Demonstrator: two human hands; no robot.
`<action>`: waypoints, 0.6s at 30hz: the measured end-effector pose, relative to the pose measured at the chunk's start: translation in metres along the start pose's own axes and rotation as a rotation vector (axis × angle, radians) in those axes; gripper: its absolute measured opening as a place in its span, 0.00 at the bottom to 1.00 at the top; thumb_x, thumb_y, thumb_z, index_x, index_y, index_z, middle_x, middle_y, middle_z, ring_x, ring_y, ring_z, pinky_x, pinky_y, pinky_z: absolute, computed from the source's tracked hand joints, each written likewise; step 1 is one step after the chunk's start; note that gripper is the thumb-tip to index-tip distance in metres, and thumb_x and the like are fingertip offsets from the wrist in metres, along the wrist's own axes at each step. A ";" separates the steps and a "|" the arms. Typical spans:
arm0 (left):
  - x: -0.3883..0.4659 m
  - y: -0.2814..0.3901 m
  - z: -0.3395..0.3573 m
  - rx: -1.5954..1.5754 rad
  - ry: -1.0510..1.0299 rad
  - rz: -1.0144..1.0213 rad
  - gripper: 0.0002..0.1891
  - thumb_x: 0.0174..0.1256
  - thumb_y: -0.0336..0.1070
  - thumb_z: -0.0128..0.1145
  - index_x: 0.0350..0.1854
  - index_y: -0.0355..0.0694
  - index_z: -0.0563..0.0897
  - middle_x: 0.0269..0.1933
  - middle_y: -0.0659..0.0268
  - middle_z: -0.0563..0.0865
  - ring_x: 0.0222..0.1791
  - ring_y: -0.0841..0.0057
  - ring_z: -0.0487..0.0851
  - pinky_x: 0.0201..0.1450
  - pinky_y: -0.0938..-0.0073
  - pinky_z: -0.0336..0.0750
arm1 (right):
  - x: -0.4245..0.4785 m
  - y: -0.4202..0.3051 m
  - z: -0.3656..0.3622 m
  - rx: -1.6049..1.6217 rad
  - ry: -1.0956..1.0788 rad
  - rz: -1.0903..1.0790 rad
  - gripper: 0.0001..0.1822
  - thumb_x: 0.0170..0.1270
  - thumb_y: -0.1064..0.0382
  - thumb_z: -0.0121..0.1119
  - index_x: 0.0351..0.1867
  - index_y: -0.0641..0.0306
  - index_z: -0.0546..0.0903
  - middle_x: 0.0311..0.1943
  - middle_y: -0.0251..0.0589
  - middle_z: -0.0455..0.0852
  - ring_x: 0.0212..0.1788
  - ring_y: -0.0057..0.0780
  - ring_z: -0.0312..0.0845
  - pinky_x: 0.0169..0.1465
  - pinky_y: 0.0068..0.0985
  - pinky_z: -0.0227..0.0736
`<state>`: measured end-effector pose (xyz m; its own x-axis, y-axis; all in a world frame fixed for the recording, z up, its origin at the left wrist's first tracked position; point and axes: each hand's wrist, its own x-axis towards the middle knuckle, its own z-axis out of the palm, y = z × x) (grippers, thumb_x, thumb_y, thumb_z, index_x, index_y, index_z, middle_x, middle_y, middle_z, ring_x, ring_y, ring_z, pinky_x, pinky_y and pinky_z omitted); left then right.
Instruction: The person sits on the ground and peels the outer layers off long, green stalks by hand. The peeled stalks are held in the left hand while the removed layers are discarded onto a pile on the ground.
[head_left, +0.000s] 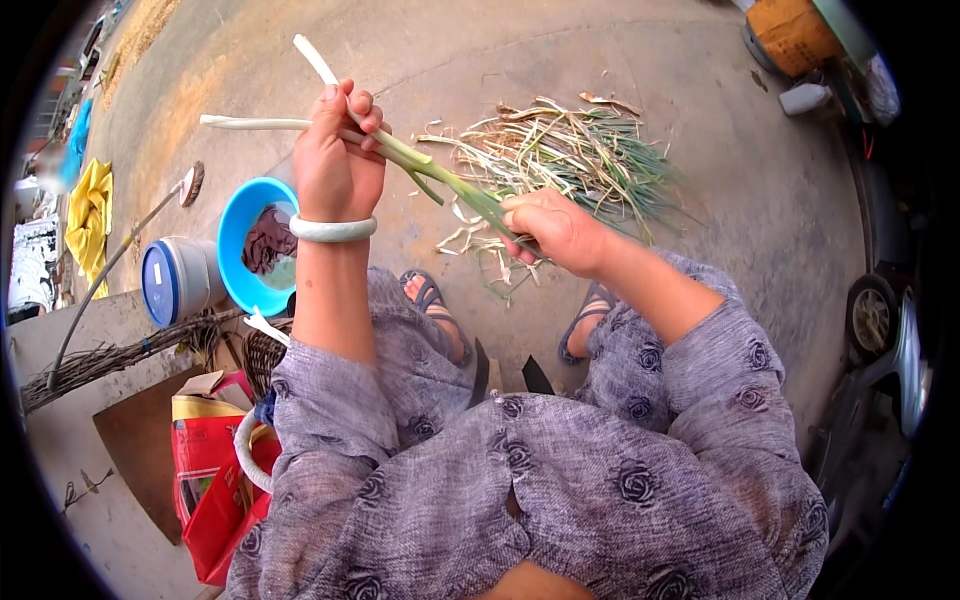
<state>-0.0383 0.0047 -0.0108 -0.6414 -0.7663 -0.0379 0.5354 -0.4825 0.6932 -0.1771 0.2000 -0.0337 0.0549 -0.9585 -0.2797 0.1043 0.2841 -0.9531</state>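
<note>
My left hand (341, 154), with a pale bangle at its wrist, holds two scallions (442, 174) around their stalks. Their white ends stick out past the thumb toward the upper left and spread apart. The green leaves run down to the right, where my right hand (559, 231) is closed around them. Beyond my hands, a loose heap of scallions (562, 154) with roots and dry outer leaves lies on the concrete floor. Peeled scraps (480, 244) are scattered between that heap and my sandalled feet.
To the left stand a blue basin (231, 247) with wet cloth in it, a lidded bucket (191, 274), a bundle of twigs (112, 356) and a red bag (206, 480). A long-handled brush (191, 184) leans there. A wheeled vehicle (872, 315) stands at the right.
</note>
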 end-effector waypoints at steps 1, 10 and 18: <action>-0.001 0.001 0.000 -0.008 -0.011 0.013 0.09 0.73 0.38 0.44 0.44 0.37 0.72 0.30 0.66 0.77 0.29 0.79 0.71 0.30 0.81 0.64 | 0.001 0.000 0.000 0.069 0.044 -0.009 0.15 0.61 0.60 0.41 0.22 0.65 0.75 0.18 0.33 0.73 0.20 0.18 0.64 0.24 0.19 0.60; -0.008 -0.005 0.008 -0.061 -0.002 0.073 0.10 0.72 0.37 0.48 0.44 0.35 0.74 0.27 0.71 0.67 0.30 0.79 0.65 0.33 0.79 0.62 | 0.006 0.013 0.002 0.575 0.260 0.089 0.15 0.60 0.56 0.40 0.19 0.59 0.71 0.16 0.29 0.68 0.20 0.15 0.59 0.22 0.17 0.52; 0.001 0.015 -0.027 -0.179 0.094 0.199 0.09 0.75 0.40 0.41 0.43 0.40 0.70 0.28 0.70 0.72 0.27 0.81 0.68 0.29 0.82 0.63 | -0.004 0.027 -0.017 0.767 0.504 0.041 0.13 0.62 0.58 0.43 0.21 0.59 0.69 0.14 0.31 0.67 0.15 0.16 0.53 0.19 0.17 0.49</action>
<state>-0.0158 -0.0147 -0.0203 -0.4647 -0.8854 0.0139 0.7395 -0.3794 0.5561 -0.1917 0.2115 -0.0607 -0.3472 -0.7930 -0.5006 0.7524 0.0831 -0.6535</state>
